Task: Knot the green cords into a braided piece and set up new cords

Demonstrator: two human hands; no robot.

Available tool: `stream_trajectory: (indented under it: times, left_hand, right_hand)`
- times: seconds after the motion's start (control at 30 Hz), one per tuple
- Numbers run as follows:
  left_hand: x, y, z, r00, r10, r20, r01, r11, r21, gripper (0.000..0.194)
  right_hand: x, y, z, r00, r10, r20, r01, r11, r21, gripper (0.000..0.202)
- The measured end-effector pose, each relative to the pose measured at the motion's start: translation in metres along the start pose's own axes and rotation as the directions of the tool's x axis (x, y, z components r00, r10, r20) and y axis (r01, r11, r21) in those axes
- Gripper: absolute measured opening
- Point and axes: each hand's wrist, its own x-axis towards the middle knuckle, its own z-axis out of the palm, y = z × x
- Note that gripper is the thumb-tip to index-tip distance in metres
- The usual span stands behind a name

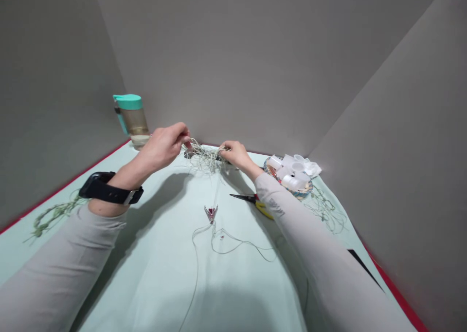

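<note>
Near the far edge of the table, a loose tangle of pale green cord (206, 159) is spread between my two hands. My left hand (166, 144), with a dark watch on its wrist, pinches strands at the tangle's left side. On the right side, my right hand (235, 154) has its fingers closed on more of the cord. A dark object under the tangle is mostly hidden. Nearer to me lies a small metal clip (210, 214) with red inside, and thin cord (197, 264) trails from it toward me.
Yellow-handled pliers (251, 200) lie partly under my right forearm. Behind that arm stands a basket (304, 193) of white spools. More green cord (326, 210) lies at the right, and a knotted bundle (54, 212) at the left. A bottle (133, 120) with a turquoise lid stands at the back left.
</note>
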Motion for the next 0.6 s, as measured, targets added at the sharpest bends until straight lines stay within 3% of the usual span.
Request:
stream_trajectory:
  times: [0.17,0.5,0.6]
  left_hand:
    - [-0.004,0.011,-0.008,0.996,0.039,-0.083,-0.046,0.996,-0.083,0.016]
    - [-0.002,0.015,-0.006,0.986,0.077,-0.147,-0.104,0.977,-0.189,0.012]
    - [-0.001,0.013,-0.008,0.972,0.082,-0.22,-0.131,0.968,-0.214,0.01]
  right_hand:
    - [0.004,-0.011,-0.033,0.996,-0.072,-0.045,0.08,0.977,0.198,0.035]
    - [0.026,-0.053,-0.063,0.95,-0.24,-0.198,0.302,0.864,0.402,0.004]
    - [0.029,-0.069,-0.076,0.935,-0.303,-0.182,0.353,0.822,0.447,0.007]
